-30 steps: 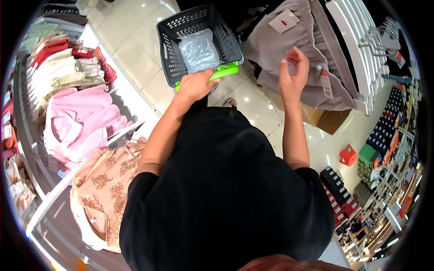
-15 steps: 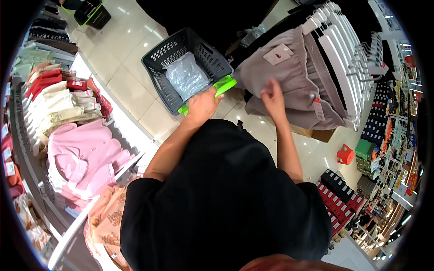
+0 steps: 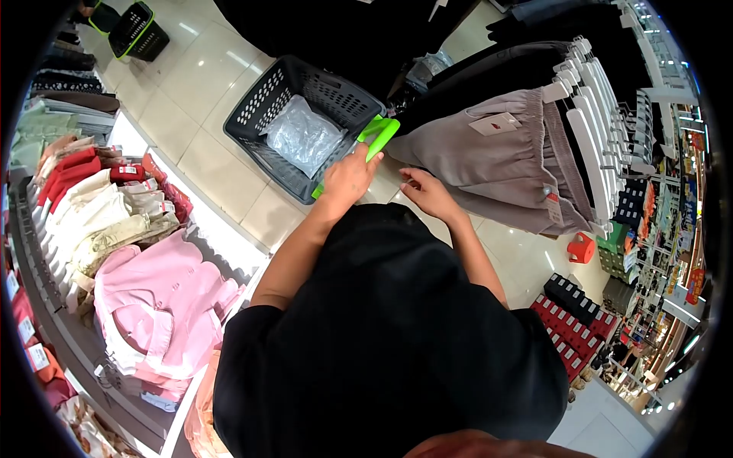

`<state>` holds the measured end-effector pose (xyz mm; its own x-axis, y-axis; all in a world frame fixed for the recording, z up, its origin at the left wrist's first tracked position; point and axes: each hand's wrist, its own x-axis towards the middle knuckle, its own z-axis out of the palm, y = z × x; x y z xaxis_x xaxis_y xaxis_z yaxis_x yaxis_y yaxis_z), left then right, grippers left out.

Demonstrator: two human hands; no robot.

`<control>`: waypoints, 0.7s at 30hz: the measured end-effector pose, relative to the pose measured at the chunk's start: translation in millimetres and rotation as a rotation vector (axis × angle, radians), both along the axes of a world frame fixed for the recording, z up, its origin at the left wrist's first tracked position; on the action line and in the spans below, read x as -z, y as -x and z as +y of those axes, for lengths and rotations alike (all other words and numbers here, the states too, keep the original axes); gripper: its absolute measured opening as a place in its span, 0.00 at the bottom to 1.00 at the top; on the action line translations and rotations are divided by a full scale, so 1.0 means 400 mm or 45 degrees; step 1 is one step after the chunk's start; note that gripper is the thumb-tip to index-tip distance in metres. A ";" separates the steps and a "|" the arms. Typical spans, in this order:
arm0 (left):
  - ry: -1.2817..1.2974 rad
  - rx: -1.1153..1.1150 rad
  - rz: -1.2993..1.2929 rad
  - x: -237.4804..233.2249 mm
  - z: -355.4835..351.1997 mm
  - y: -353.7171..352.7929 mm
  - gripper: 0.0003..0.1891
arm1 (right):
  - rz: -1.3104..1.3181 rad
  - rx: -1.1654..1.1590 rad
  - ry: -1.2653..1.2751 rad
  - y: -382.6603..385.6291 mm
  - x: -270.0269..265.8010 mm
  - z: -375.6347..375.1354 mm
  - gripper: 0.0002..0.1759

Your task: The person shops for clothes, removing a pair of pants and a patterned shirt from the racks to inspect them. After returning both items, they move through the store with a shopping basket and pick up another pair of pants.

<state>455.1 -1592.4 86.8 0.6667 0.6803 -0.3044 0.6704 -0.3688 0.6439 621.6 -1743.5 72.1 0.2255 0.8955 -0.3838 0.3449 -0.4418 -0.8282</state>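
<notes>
My left hand (image 3: 350, 182) is wrapped round the bright green handle (image 3: 379, 134) of a dark grey shopping basket (image 3: 246, 136). Inside the basket lies a clear plastic-wrapped package (image 3: 305, 137). My right hand (image 3: 429, 194) is in front of my body, fingers loosely bent and apart, holding nothing. Just beyond it hang grey-beige trousers (image 3: 477, 149) with an elastic waist and a paper tag (image 3: 495, 124). They are on a white hanger, and my right hand appears apart from them.
White hangers (image 3: 592, 145) crowd the rack at right. On the left, a rack carries a pink top (image 3: 172, 298) and red and cream clothes. Another black basket (image 3: 139, 34) stands at far left. A red stool (image 3: 581, 248) and stacked boxes (image 3: 573, 324) are at right.
My right hand has moved left, away from the grey-beige trousers and nearer the basket handle. My left hand still grips the handle. The view has shifted slightly.
</notes>
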 end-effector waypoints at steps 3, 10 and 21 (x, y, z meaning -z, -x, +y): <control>-0.072 -0.075 -0.052 -0.005 0.049 0.014 0.22 | -0.019 -0.057 0.024 0.017 -0.032 0.046 0.24; -0.115 -0.205 -0.078 -0.004 0.164 0.056 0.23 | 0.010 -0.224 0.071 0.047 -0.008 0.073 0.23; -0.195 -0.308 0.122 -0.019 0.296 0.092 0.26 | -0.137 -0.139 0.376 -0.100 0.358 0.038 0.13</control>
